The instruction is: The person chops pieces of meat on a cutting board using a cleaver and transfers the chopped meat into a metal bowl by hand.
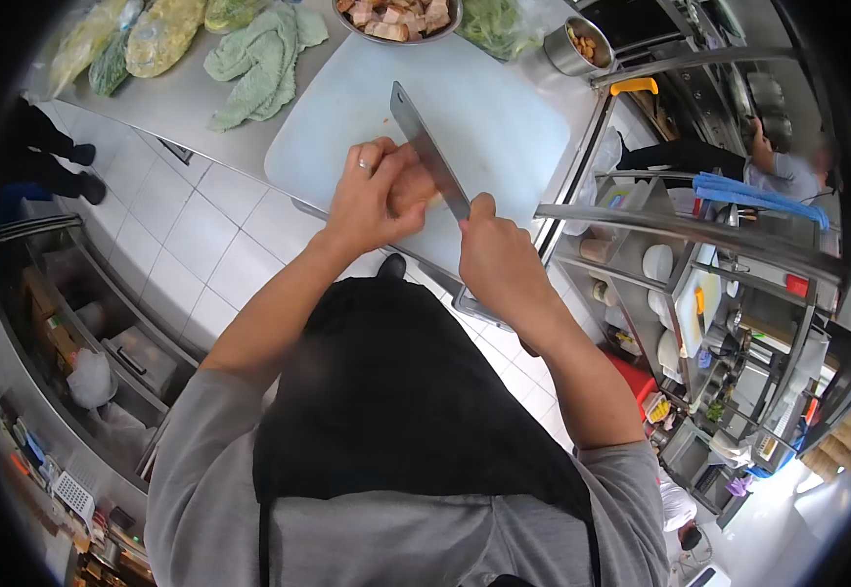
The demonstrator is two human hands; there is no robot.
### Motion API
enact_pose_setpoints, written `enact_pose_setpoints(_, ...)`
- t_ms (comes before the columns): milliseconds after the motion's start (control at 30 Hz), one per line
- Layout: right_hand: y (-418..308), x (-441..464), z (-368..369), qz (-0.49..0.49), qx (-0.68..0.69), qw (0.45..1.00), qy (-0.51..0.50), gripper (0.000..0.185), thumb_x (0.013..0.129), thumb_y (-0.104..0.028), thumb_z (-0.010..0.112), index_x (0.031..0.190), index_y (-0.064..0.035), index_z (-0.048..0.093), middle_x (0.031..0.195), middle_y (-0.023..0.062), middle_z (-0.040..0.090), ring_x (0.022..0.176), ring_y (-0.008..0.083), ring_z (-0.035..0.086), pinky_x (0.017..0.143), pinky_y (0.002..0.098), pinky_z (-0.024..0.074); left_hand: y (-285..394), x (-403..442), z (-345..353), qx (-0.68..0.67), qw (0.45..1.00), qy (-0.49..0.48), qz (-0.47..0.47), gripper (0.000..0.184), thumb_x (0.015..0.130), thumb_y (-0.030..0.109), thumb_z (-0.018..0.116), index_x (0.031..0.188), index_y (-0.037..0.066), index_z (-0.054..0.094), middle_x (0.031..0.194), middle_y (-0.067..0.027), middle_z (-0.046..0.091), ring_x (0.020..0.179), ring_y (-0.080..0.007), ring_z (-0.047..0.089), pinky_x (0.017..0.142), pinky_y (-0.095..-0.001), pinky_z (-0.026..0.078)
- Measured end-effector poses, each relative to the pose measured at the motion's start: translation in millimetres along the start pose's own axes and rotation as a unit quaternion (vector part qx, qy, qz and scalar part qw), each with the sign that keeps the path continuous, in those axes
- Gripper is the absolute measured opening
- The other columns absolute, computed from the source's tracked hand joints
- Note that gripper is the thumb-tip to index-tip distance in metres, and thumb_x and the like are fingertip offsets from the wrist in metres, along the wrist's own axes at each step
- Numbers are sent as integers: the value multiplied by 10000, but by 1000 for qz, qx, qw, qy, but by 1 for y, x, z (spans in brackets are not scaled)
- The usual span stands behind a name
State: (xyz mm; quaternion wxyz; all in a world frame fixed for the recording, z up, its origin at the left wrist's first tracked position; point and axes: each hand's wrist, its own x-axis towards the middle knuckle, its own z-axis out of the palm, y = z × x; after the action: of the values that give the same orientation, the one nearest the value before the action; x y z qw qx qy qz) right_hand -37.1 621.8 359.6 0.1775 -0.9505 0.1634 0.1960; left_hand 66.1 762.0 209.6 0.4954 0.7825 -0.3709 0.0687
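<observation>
In the head view my right hand (494,245) is wrapped round the handle of a cleaver (432,152). Its broad blade slants up and to the left over a white cutting board (504,127). Pressed against a pinkish piece of meat (411,186) is my left hand (365,196), its fingers curled and a ring on one of them. The meat lies at the near edge of the board, right beside the blade. Part of it is hidden under my left fingers.
Beyond the board stands a metal bowl of meat chunks (401,22), with bagged greens (489,24) and a metal container (577,47) to its right. A green cloth (264,64) and bagged vegetables (163,34) lie left. At right are shelves (680,245) and another person (787,176).
</observation>
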Motion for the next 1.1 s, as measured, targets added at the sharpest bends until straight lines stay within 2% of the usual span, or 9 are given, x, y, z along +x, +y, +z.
enact_pose_setpoints(233, 9, 22, 21, -8, 23, 999, 22, 191, 1016, -129, 507, 1004, 50, 443, 755, 339, 648, 724, 527, 656, 699, 609, 517, -3, -1, 0, -9, 1000, 4, 5, 677, 639, 223, 786, 1265, 47, 597, 1229, -176, 522, 1098, -394, 514, 950, -468, 495)
enact_pose_setpoints(400, 38, 38, 82, -52, 51, 987, 143, 248, 1016, -193, 550, 1018, 30, 441, 635, 263, 638, 602, 470, 662, 549, 546, 534, 0, -1, 3, 15, 1000, 15, 5, 668, 632, 223, 803, 1247, 50, 605, 1241, -175, 524, 1120, -396, 501, 943, -466, 499)
enact_pose_setpoints(567, 34, 39, 54, -55, 51, 992, 106, 229, 996, -169, 555, 1035, 37, 461, 770, 315, 660, 755, 524, 660, 690, 594, 526, 7, 7, -14, 11, 997, 79, 11, 556, 712, 249, 775, 1214, 63, 628, 1262, -191, 519, 1145, -406, 487, 1005, -492, 429)
enact_pose_setpoints(667, 25, 46, 32, -61, 61, 995, 53, 227, 985, -169, 552, 1043, 36, 474, 848, 348, 662, 841, 553, 649, 784, 622, 505, 30, 58, -35, 69, 983, 90, 148, 450, 796, 206, 706, 1215, 62, 628, 1268, -208, 514, 1142, -408, 483, 1025, -497, 397)
enact_pose_setpoints(700, 25, 50, 25, -64, 63, 995, 38, 229, 983, -172, 551, 1042, 37, 478, 869, 356, 662, 865, 558, 648, 810, 627, 501, 30, 57, -34, 69, 984, 91, 134, 422, 810, 185, 687, 1209, 62, 629, 1266, -212, 514, 1145, -409, 483, 1024, -497, 399)
enact_pose_setpoints(767, 31, 46, 49, -53, 52, 995, 70, 217, 996, -156, 515, 1041, 50, 462, 844, 349, 670, 829, 529, 678, 749, 593, 546, 18, 52, -28, 69, 987, 103, 106, 369, 840, 143, 649, 1199, 61, 631, 1262, -221, 513, 1151, -409, 481, 1021, -496, 401)
enact_pose_setpoints(833, 28, 45, 65, -20, 58, 996, 65, 209, 996, -148, 512, 1035, 50, 458, 851, 351, 673, 826, 531, 678, 741, 592, 548, 4, 20, -19, 42, 995, 65, 61, 502, 787, 206, 716, 1246, 52, 582, 1288, -230, 492, 1172, -427, 470, 1027, -505, 400)
enact_pose_setpoints(933, 32, 46, 60, -59, 88, 992, 71, 218, 996, -153, 522, 1033, 51, 458, 856, 348, 677, 821, 531, 679, 722, 586, 553, 1, -8, -6, 34, 999, 0, -10, 719, 687, 271, 800, 1310, 51, 513, 1317, -229, 467, 1187, -434, 459, 1016, -504, 427)
enact_pose_setpoints(1100, 25, 49, 62, -55, 54, 995, 66, 210, 983, -138, 541, 1036, 50, 462, 832, 336, 678, 806, 520, 683, 704, 574, 558, -4, -15, 1, 33, 999, 5, -4, 707, 667, 268, 816, 1274, 53, 523, 1314, -217, 473, 1199, -414, 463, 993, -481, 463)
